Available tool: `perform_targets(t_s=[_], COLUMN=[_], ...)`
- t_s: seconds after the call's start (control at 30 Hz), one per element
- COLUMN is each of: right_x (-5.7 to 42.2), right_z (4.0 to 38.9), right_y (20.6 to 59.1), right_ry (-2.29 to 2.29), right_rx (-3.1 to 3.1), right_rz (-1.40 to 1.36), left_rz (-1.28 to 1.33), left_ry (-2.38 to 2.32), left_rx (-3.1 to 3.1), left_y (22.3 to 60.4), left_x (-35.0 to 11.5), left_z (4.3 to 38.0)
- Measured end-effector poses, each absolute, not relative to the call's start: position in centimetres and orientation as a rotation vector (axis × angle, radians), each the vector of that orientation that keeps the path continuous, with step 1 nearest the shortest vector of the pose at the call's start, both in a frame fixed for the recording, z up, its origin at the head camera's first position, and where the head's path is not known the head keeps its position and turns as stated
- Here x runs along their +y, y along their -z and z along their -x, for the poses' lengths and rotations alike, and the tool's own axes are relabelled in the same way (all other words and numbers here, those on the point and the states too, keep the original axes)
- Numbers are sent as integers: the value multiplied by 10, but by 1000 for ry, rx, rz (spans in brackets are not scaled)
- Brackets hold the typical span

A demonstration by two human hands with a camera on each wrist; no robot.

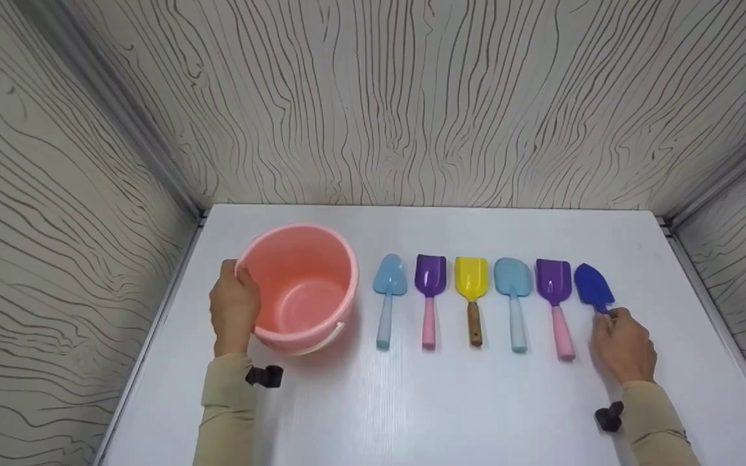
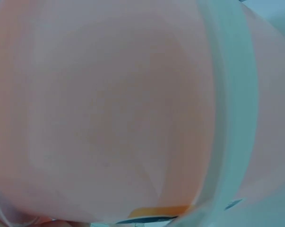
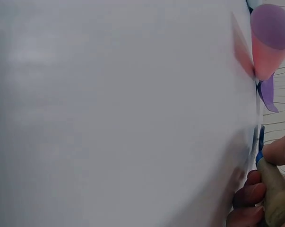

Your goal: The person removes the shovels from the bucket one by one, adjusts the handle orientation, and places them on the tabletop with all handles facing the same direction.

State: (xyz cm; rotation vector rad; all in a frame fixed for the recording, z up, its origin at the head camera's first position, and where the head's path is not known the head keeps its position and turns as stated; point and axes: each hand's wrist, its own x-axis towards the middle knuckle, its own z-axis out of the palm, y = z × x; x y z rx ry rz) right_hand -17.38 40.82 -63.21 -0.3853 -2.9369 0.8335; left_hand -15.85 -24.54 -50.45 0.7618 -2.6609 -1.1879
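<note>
A pink bucket tilts on the white table at the left, its mouth facing the head camera. My left hand grips its rim on the left side, thumb over the edge. The bucket's wall and pale handle fill the left wrist view. At the right end of a row of toy shovels, my right hand holds a dark blue shovel by its handle. In the right wrist view, fingers wrap the shovel's wooden handle, close over the table.
Left of the blue shovel lie a purple shovel with pink handle, a light blue one, a yellow one, another purple one and another light blue one. Patterned walls enclose the table.
</note>
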Motion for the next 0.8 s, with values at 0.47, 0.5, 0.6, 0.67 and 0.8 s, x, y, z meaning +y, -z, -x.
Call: perform_targets(t_s=[0.47,0.5,0.6,0.67,0.8], right_x=[408,408,408,408,405], right_z=[168,168,168,169,170], right_y=[632,632,631,629,621], right_ry=[-808,-804,-808,-811,-806], right_rx=[-2913,-2912,-2920,-2927,-2921], right_rz=[405,401,393,387,347], left_rz=[-703,-708,-704,-683,-600], left_ry=[1216,1242,1265,1264,1218], left_rx=[-2716,-2725,-2766,-2790,-2817], left_y=[500,498,494,492,490], left_x=[-243,-244,-249,-252,-254], left_z=[161,161,160,158,155])
